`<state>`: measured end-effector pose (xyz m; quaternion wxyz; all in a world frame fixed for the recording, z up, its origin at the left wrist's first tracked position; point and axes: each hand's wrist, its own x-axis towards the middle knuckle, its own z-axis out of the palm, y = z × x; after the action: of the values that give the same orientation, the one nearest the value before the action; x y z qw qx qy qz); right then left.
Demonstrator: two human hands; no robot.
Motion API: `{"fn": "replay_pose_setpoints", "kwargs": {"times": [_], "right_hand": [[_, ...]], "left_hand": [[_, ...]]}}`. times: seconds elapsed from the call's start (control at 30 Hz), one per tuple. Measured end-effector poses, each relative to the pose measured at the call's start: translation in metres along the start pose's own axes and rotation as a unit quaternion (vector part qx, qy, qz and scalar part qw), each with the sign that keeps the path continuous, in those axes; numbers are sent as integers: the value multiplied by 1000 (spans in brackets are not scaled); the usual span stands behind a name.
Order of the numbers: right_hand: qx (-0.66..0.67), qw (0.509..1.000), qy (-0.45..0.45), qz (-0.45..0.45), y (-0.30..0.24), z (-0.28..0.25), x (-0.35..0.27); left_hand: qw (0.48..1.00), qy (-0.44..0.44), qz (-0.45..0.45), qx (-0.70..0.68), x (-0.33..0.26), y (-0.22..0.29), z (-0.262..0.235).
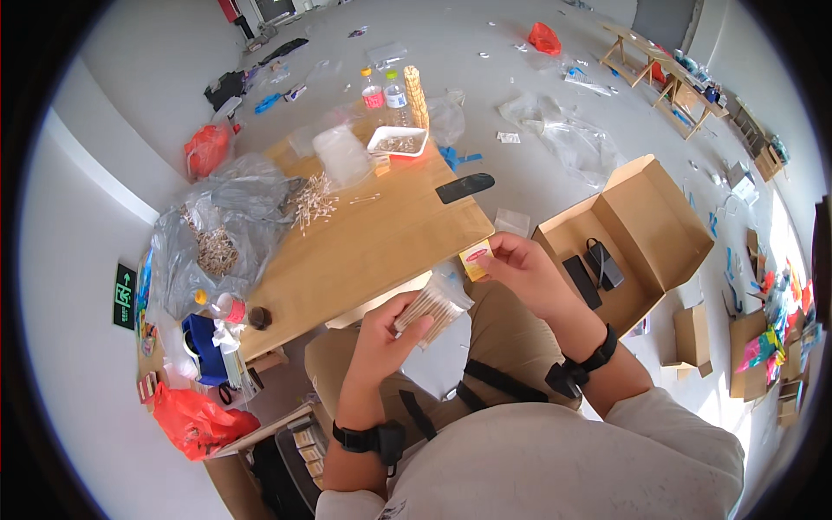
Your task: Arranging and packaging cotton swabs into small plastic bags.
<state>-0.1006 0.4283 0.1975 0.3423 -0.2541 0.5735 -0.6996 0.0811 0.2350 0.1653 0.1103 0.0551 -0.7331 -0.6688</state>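
Tabletop (373, 247) beside swab bundle (432, 314), diagonally up-right

A worktable (390, 238) and littered floor (459, 48) suggest a workroom.

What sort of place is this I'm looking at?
Probably an improvised workshop or packing room: the wooden table holds a loose pile of cotton swabs, an open cardboard box sits beside it, and clear plastic sheeting lies on the gray floor.
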Motion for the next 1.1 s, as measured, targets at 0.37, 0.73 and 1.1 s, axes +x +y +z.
{"fn": "replay_pose_setpoints", "kwargs": {"times": [0.37,0.73,1.1], "right_hand": [[-29,999,-35,15,4,11,-29],[4,996,-51,69,1,33,-30],[-29,992,-67,106,0,39,-34]], "left_hand": [[991,124,27,-43,-30,21,21],[974,221,30,-45,-38,29,16],[970,235,56,-11,-38,22,20]]}}
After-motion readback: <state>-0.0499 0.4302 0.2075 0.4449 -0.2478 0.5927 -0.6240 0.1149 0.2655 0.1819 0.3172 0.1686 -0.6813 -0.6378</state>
